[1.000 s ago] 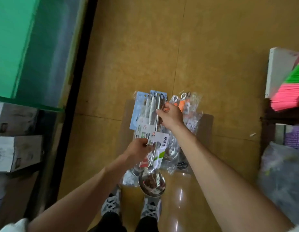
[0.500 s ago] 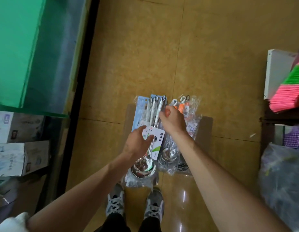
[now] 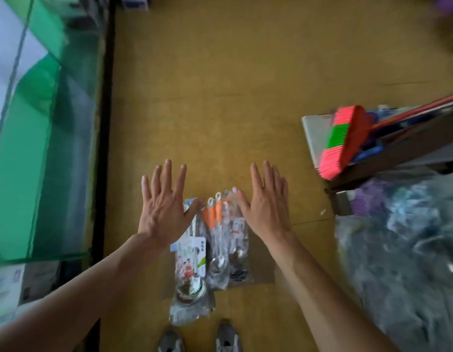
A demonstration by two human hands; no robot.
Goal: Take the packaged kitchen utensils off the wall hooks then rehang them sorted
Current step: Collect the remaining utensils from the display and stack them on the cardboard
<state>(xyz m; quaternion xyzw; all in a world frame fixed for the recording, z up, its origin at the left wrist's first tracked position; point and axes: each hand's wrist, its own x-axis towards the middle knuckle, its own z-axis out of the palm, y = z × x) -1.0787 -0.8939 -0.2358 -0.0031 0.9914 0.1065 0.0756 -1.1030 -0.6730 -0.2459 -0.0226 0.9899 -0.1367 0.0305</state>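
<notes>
fingers (image 3: 167,175): straight and fanned wide apart on both hands, palms down, gripping nothing

left hand (image 3: 163,212): held above the left edge of the pile; its thumb overlaps a blue-backed pack from this angle, contact cannot be told

right hand (image 3: 267,209): held above the right edge of the pile, likewise empty

packaged kitchen utensils (image 3: 221,252): off the hooks, lying in an overlapping fan on a cardboard sheet (image 3: 262,271) on the floor (image 3: 220,97), between the two hands and just ahead of the person's shoes (image 3: 228,336); hang-hole ends point away from the person, bowls toward the feet

contents noted: ladle pack (image 3: 192,252) with a printed card, nearest the left hand; orange-handled pieces (image 3: 215,212) in the middle; further steel spoons in clear sleeves to the right, too blurred to count

handling, by judgement: steel inside, so stiff and bowl-heavy, each pack modest in weight; the film sleeves look slick and should slide over one another if lifted as a stack; not fragile, though the film may tear at the hang-hole

where to take hold: pinch across the handle through the film, just below the hang-hole, leaving the hole free for the hook; lift like with like

surroundings: broom (image 3: 339,141) and a crumpled plastic bag (image 3: 398,250) to the right, green panel (image 3: 29,148) to the left; no wall hooks in view
</notes>
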